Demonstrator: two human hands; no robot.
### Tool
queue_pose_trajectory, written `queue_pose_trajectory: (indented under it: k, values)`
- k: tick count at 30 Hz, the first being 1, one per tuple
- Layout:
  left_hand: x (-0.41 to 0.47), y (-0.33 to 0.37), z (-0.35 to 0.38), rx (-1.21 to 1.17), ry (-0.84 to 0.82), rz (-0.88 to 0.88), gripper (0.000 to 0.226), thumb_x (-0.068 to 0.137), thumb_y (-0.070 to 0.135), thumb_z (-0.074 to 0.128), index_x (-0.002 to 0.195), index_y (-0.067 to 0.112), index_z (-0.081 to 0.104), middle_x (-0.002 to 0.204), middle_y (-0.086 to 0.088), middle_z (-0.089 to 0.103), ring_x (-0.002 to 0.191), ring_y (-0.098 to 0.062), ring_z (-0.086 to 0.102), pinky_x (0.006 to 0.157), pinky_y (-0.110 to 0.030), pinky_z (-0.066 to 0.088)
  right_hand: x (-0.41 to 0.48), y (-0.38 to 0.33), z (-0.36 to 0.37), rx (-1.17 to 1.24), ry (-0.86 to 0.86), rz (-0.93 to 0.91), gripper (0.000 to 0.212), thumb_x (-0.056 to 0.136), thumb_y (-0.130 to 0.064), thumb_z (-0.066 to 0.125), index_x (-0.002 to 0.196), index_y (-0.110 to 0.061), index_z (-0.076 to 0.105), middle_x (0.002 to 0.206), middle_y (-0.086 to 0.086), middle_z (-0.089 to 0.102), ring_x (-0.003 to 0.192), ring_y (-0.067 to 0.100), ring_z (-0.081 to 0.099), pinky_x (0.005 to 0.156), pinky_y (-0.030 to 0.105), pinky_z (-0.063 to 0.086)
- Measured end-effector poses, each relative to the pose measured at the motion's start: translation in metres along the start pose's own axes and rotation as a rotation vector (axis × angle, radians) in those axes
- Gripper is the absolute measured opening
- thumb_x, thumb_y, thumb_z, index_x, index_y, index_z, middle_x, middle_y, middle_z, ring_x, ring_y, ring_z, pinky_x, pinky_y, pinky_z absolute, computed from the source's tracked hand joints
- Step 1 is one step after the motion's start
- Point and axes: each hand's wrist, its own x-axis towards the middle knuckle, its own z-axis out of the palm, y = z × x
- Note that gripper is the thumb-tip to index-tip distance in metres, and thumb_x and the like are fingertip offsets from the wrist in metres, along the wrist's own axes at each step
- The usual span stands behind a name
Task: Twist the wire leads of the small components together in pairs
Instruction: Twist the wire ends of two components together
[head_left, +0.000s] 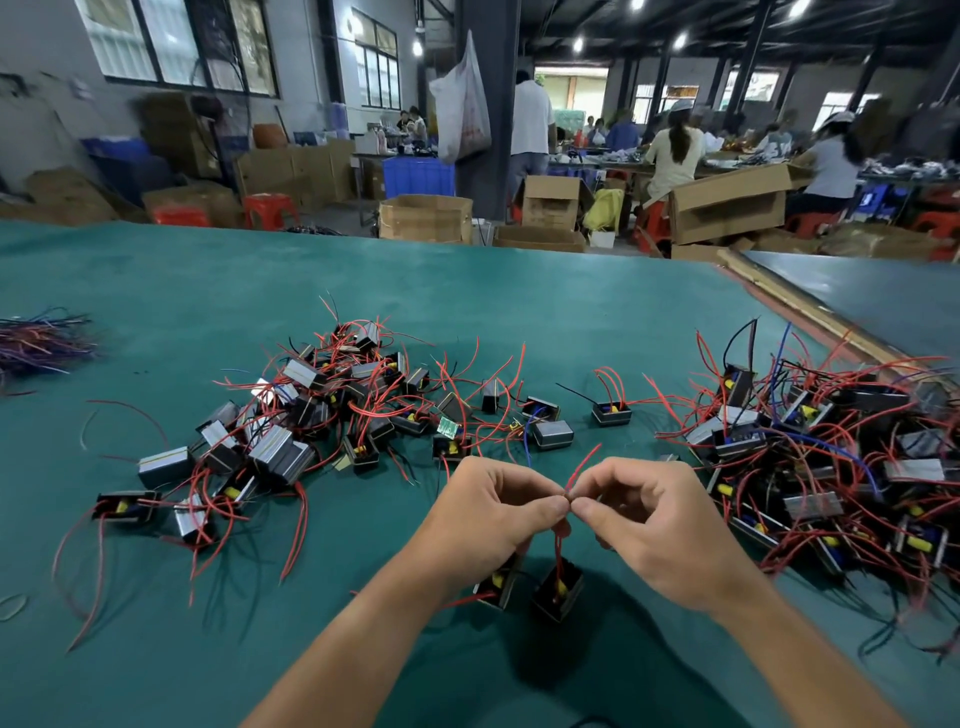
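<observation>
In the lower middle of the frame, the left hand (488, 519) and the right hand (660, 525) meet tip to tip. Each hand has its thumb and first finger closed in a pinch on the thin red wire leads (582, 465), and the other fingers are curled. One red end sticks up from between the two hands. Below the hands, two small black components (558, 592) with yellow parts hang side by side on these red leads, close to the green desk (467, 291). I cannot tell if they touch it. A big pile of the same components (311, 415) with red wires lies on the desk in the middle left of the frame. Another pile (810, 457), more tangled, lies at the right. A bunch of purple and blue loose wires (36, 343) sits at the far left edge. Behind the desk, at the top of the frame, are brown cardboard boxes (426, 218) and people sitting at other tables.
</observation>
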Motion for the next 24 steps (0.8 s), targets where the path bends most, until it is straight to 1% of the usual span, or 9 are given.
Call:
queue_pose_trajectory:
  k: [2, 5, 7, 9, 11, 14, 16, 20, 24]
  values:
    - [-0.0002, 0.0007, 0.0003, -0.022, -0.011, -0.016, 0.017, 0.089, 0.006, 0.066, 0.077, 0.014, 0.075, 0.066, 0.001, 0.07, 0.045, -0.011, 0.039, 0.043, -0.017, 0.031, -0.0002, 0.0012, -0.002, -0.033, -0.017, -0.013, 0.015, 0.085, -0.01, 0.07, 0.078, -0.023, 0.069, 0.062, 0.004, 0.062, 0.051, 0.023, 0.048, 0.05, 0.042, 0.042]
    - [0.0011, 0.0018, -0.0009, -0.05, -0.031, -0.052, 0.015, 0.089, 0.01, 0.068, 0.076, 0.013, 0.076, 0.066, 0.0, 0.07, 0.049, -0.014, 0.039, 0.048, -0.023, 0.032, -0.0009, 0.0013, -0.0021, -0.127, -0.039, -0.04, 0.017, 0.088, -0.01, 0.066, 0.078, -0.023, 0.065, 0.062, -0.008, 0.058, 0.055, 0.008, 0.049, 0.054, 0.029, 0.042]
    - [0.0005, 0.002, -0.0011, -0.049, -0.059, -0.064, 0.021, 0.09, 0.012, 0.068, 0.071, 0.018, 0.076, 0.062, 0.004, 0.068, 0.049, -0.012, 0.041, 0.048, -0.021, 0.034, -0.001, -0.0007, -0.0006, -0.196, -0.036, -0.078, 0.016, 0.089, -0.013, 0.063, 0.078, -0.025, 0.062, 0.068, -0.011, 0.058, 0.062, 0.01, 0.054, 0.062, 0.024, 0.044]
    - [-0.0001, 0.0018, -0.0013, -0.054, -0.086, -0.065, 0.023, 0.09, 0.013, 0.067, 0.07, 0.019, 0.075, 0.062, 0.004, 0.068, 0.05, -0.011, 0.043, 0.048, -0.019, 0.036, -0.0009, -0.0035, -0.0001, -0.249, -0.021, -0.128, 0.014, 0.087, -0.016, 0.06, 0.078, -0.027, 0.06, 0.076, -0.01, 0.058, 0.073, 0.013, 0.058, 0.065, 0.025, 0.047]
    - [0.0004, 0.0018, -0.0032, -0.054, -0.099, -0.065, 0.018, 0.089, 0.013, 0.068, 0.073, 0.016, 0.076, 0.067, 0.0, 0.07, 0.053, -0.014, 0.043, 0.05, -0.021, 0.036, -0.0005, -0.0054, -0.0011, -0.259, -0.015, -0.155, 0.016, 0.086, -0.011, 0.062, 0.079, -0.026, 0.06, 0.084, -0.01, 0.059, 0.083, 0.015, 0.059, 0.063, 0.026, 0.049]
    - [0.0002, 0.0021, -0.0074, -0.041, -0.113, -0.068, 0.013, 0.088, 0.012, 0.07, 0.078, 0.005, 0.075, 0.069, -0.008, 0.068, 0.055, -0.017, 0.041, 0.052, -0.027, 0.032, 0.0002, -0.0054, -0.0031, -0.214, -0.045, -0.155, 0.023, 0.085, -0.004, 0.068, 0.078, -0.025, 0.063, 0.094, -0.012, 0.062, 0.089, 0.014, 0.061, 0.061, 0.016, 0.045]
    - [-0.0006, 0.0018, -0.0086, -0.029, -0.119, -0.063, 0.013, 0.087, 0.01, 0.07, 0.076, 0.007, 0.076, 0.068, -0.012, 0.064, 0.052, -0.016, 0.04, 0.05, -0.026, 0.03, 0.001, -0.0051, -0.0036, -0.198, -0.06, -0.152, 0.018, 0.085, -0.011, 0.069, 0.078, -0.027, 0.065, 0.091, -0.011, 0.064, 0.087, 0.015, 0.063, 0.064, 0.017, 0.045]
    - [-0.0007, 0.0007, -0.0089, -0.024, -0.147, -0.059, 0.019, 0.088, 0.006, 0.07, 0.072, 0.015, 0.076, 0.063, -0.006, 0.064, 0.049, -0.013, 0.04, 0.047, -0.024, 0.029, 0.0002, -0.0031, -0.0051, -0.146, -0.058, -0.118, 0.002, 0.083, -0.026, 0.071, 0.081, -0.026, 0.07, 0.079, -0.007, 0.069, 0.077, 0.015, 0.066, 0.068, 0.028, 0.052]
    - [-0.0016, 0.0022, -0.0083, -0.037, -0.186, -0.049, 0.02, 0.087, 0.004, 0.07, 0.071, 0.014, 0.074, 0.061, -0.002, 0.066, 0.045, -0.009, 0.039, 0.045, -0.02, 0.031, 0.0007, -0.0052, -0.0068, 0.0, -0.111, -0.056, 0.01, 0.083, -0.017, 0.074, 0.086, -0.026, 0.074, 0.077, 0.0, 0.073, 0.067, 0.014, 0.065, 0.064, 0.023, 0.051]
